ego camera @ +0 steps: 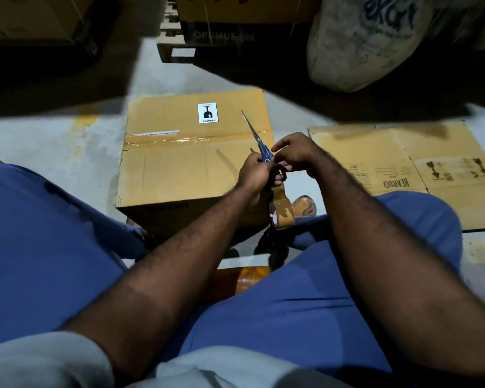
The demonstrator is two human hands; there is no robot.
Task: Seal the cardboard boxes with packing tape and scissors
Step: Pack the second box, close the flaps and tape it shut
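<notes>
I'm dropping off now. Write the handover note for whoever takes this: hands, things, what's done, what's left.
Left hand: grips the scissors, blades pointing away over the box.
Right hand: fingers curled by the scissor handles; it seems to pinch the top of a tape strip that hangs down between the knees.
Box: closed, on the floor ahead.
Done: tape lies along its centre seam, plainly on the left part.
Left: probably cut or lay the strip and check the seam's right end. Flat cardboard lies unfolded on the floor to the right.
</notes>
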